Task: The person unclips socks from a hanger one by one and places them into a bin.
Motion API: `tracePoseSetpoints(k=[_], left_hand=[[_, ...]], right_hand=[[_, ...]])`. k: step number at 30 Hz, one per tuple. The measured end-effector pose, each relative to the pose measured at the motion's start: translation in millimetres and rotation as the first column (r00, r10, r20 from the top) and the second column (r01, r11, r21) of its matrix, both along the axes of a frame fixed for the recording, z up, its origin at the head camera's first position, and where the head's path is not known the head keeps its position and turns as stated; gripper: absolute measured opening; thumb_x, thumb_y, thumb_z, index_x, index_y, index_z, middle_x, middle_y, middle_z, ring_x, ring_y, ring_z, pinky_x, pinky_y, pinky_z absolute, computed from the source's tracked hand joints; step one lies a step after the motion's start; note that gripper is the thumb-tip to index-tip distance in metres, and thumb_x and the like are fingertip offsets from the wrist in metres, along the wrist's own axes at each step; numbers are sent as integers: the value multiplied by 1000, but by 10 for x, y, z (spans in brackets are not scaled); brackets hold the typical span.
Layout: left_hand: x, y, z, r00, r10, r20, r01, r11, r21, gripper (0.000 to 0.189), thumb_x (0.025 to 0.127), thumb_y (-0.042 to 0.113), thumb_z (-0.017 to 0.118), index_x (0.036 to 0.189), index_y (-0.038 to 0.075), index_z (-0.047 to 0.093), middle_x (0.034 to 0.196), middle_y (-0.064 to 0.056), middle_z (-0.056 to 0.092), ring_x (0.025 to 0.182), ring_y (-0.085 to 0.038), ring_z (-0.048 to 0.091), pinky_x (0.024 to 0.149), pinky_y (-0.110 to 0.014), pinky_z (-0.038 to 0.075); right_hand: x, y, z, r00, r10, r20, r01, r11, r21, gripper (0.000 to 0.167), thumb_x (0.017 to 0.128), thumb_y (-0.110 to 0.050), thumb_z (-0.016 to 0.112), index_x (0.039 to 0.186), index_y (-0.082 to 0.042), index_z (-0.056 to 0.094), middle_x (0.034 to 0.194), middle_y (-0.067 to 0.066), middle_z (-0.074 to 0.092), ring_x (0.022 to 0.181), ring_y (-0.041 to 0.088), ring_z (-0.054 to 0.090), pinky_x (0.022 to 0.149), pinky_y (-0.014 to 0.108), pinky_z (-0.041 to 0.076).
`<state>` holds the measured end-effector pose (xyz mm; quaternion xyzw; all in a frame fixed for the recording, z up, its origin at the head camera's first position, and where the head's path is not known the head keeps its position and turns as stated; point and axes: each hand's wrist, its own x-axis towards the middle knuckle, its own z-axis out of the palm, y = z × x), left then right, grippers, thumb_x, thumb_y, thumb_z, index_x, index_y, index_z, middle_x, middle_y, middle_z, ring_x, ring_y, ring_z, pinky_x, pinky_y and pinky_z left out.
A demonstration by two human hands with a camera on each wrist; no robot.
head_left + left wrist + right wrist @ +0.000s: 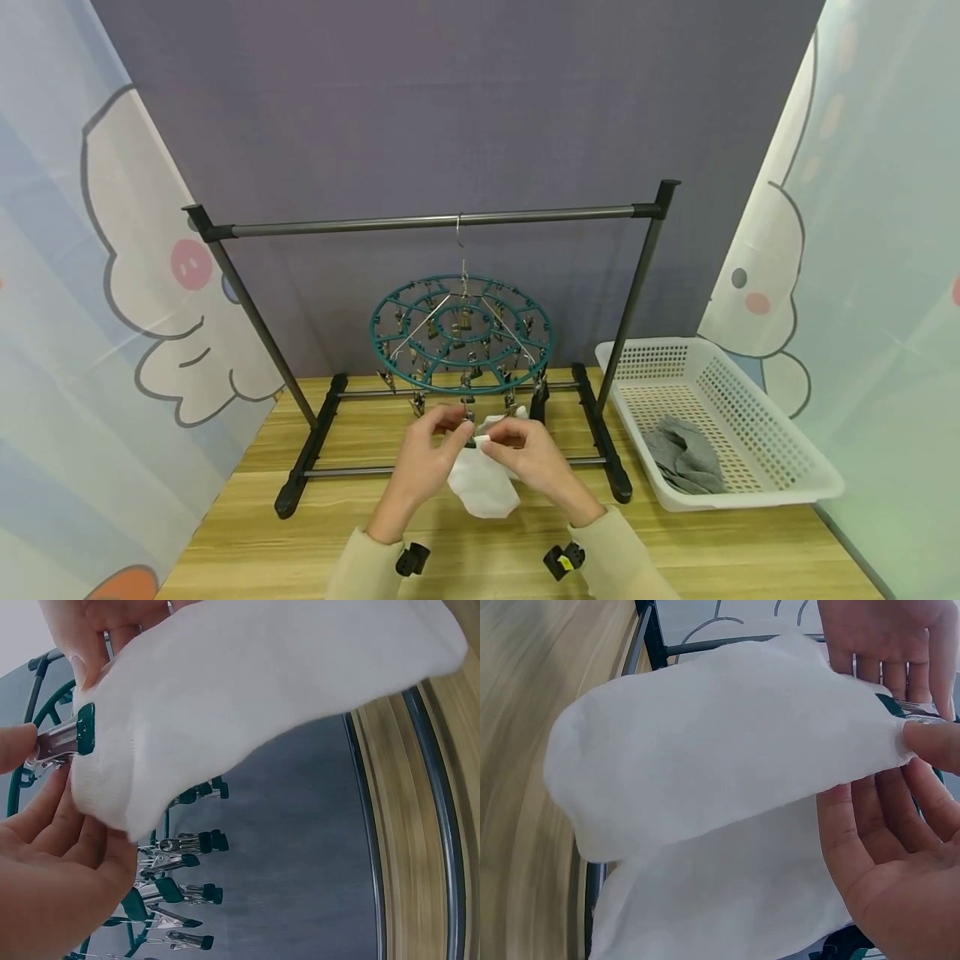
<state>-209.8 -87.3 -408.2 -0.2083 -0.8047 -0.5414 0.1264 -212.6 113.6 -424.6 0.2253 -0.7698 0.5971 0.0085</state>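
A white sock [483,487] hangs by its cuff below the front edge of a round green clip hanger [461,387]. My left hand [426,462] pinches the metal handle of a green-tipped clip [66,741], whose tip lies on the cuff. On the cuff's other side, my right hand [534,457] pinches the fabric between thumb and fingers, close to the clip. Behind this sock the right wrist view shows a second piece of white cloth [720,900], partly hidden by the sock and the right hand.
The hanger hooks onto the bar [345,225] of a dark metal rack. Several other clips [191,892] dangle around it. A dark item [539,402] hangs at its right. To the right, a white basket [757,500] holds grey cloth [684,457].
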Motion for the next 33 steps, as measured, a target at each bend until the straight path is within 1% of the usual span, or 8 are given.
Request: tracePoseSetpoints(k=[7,13,16,19,24,27,29,33], left_hand=[[-10,17,27,1000,-4,27,3,1000,30,25,98,26,70,116,8,70,101,1,69,93,-18,64,86,-38,53],[-6,36,29,999,-21,33,20,999,31,27,98,24,70,117,5,69,100,-2,69,91,-18,64,83,-33,53],[-2,42,24,999,-23,23,23,999,29,29,99,25,68,120,4,69,100,-2,70,91,-17,64,83,-34,53],[-5,49,28,1000,-16,12,16,1000,25,27,100,25,68,119,6,71,99,1,70,91,-16,65,85,-35,53],[-13,70,38,1000,-11,-20,12,999,31,13,99,22,69,108,14,73,95,7,69,87,-14,65,83,-34,54],[-19,80,36,999,-15,-47,17,999,32,5,98,18,70,102,15,72,92,9,68,85,-13,64,81,-34,54],[-17,84,35,998,-16,-60,18,999,31,3,97,16,70,100,14,72,90,9,67,84,-13,63,80,-34,54],[-8,87,33,998,-15,-61,17,999,30,5,97,19,71,97,13,71,88,9,66,82,-13,62,78,-35,53]], right_hand=[[28,4,34,1000,-3,-4,3,999,33,15,99,-18,69,106,-6,74,103,6,70,85,19,66,73,31,56],[66,-1,62,1000,-4,-9,4,998,58,18,99,-19,68,107,-3,73,103,6,70,85,16,65,73,30,55],[73,-2,66,1000,1,-26,1,999,55,18,99,-18,68,107,-2,73,103,8,70,84,15,65,72,30,55],[74,-2,74,999,0,-41,2,999,50,17,99,-17,68,105,-2,73,102,8,70,83,15,64,72,30,55],[81,-7,77,999,-10,-53,12,999,51,14,98,-16,69,104,-3,74,102,9,70,83,16,64,71,29,55],[87,-14,84,999,-12,-47,14,999,47,14,98,-15,69,104,-3,74,103,10,70,83,17,64,70,29,55],[90,-21,87,999,-11,-44,13,999,46,14,98,-15,70,103,-3,74,103,10,70,82,17,64,69,28,55],[93,-29,75,999,-9,-42,11,998,56,13,98,-16,69,102,-5,75,101,9,70,80,16,64,68,28,54]])
